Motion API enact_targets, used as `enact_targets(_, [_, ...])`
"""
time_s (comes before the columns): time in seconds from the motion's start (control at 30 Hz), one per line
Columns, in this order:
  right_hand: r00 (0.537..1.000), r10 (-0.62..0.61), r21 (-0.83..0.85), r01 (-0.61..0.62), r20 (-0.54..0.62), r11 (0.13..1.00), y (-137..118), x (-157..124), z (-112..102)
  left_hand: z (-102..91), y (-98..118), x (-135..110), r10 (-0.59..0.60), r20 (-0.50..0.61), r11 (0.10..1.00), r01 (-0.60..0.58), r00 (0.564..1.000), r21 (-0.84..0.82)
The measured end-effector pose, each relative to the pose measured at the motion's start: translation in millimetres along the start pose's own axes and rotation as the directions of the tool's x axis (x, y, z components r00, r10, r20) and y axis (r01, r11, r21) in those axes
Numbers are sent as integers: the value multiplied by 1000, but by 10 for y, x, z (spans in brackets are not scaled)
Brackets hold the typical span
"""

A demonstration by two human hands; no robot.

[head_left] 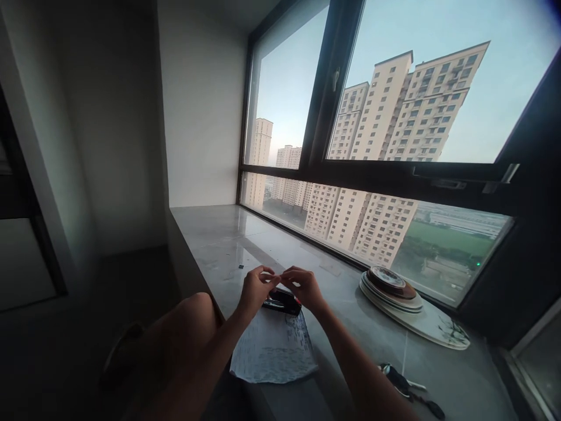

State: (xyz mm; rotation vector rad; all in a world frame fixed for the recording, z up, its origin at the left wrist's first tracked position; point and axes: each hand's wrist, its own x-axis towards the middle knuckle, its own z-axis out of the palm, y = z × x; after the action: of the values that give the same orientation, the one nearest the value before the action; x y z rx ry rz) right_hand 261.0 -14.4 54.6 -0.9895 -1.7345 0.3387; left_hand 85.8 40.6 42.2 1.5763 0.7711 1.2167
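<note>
My left hand [258,285] and my right hand [303,284] meet at the fingertips above the window ledge. Both are closed in a pinch, and whatever sits between the fingers is too small to make out. Right below them lies a black box-like thing [287,304] with some red and shiny parts, partly hidden by the hands. It rests at the far end of a white sheet of paper [276,354] covered in dark marks like writing. The sheet's near edge curls over the front edge of the ledge.
Stacked plates [390,289] stand on the ledge [214,234] at the right, on an oval board [442,330] with a plant pattern. Keys [397,379] lie near my right forearm. A small dark piece [241,267] lies left of my hands. The window [315,166] runs behind.
</note>
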Motion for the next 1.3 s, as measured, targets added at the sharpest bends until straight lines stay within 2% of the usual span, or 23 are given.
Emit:
enact_targets(0.07, [995, 63, -59, -68, -83, 996, 220, -53, -142, -210, -102, 258, 86, -23, 979, -80, 996, 186])
enact_targets(0.1, [986, 110, -128, -125, -124, 984, 347, -98, -224, -362, -163, 395, 131, -71, 938, -100, 989, 333])
enact_targets(0.13, [973, 162, -226, -197, -164, 954, 476, -154, -305, -526, -231, 525, 153, -63, 859, -101, 986, 501])
enact_targets(0.2, [939, 281, -436, -341, -197, 833, 714, -280, -436, -825, -389, 736, 123, -33, 800, -80, 992, 595])
enact_targets(0.27, [915, 348, -566, -401, -206, 720, 887, -381, -495, -1007, -569, 856, 71, 28, 759, -72, 997, 647])
enact_targets(0.33, [905, 377, -646, -408, -196, 645, 980, -422, -474, -1056, -746, 895, 21, 80, 725, -70, 997, 685])
enact_targets(0.43, [909, 390, -708, -372, -148, 600, 1020, -395, -359, -1007, -928, 870, -14, 117, 684, -75, 993, 726])
enact_targets(0.6, [913, 404, -767, -301, -60, 566, 1063, -363, -278, -1024, -946, 748, 19, 75, 648, -69, 997, 758])
enact_targets(0.7, [923, 372, -718, -322, -94, 617, 1081, -369, -323, -1065, -870, 631, 61, 19, 660, -54, 998, 750])
enact_targets(0.8, [940, 263, -575, -341, -217, 744, 1015, -348, -332, -1045, -799, 464, 98, -60, 702, -26, 993, 712])
enact_targets(0.87, [949, 179, -469, -285, -258, 836, 908, -315, -281, -1002, -770, 318, 115, -90, 738, -25, 989, 675])
enact_targets(0.93, [964, 99, -384, -190, -245, 903, 760, -276, -191, -957, -755, 157, 142, -102, 799, -53, 985, 599])
enact_targets(1.03, [989, 65, -235, -95, -131, 967, 528, -235, -42, -915, -739, -46, 182, -128, 895, -110, 975, 432])
enact_targets(1.1, [996, 81, -131, -77, 29, 988, 417, -240, 28, -903, -718, -127, 195, -139, 927, -135, 971, 350])
enact_targets(1.2, [965, 109, -106, -86, 237, 991, 365, -283, 76, -856, -666, -170, 222, -125, 938, -177, 967, 297])
enact_targets(1.3, [948, 179, -158, -140, 264, 977, 395, -322, 84, -739, -607, -166, 219, -10, 932, -206, 976, 299])
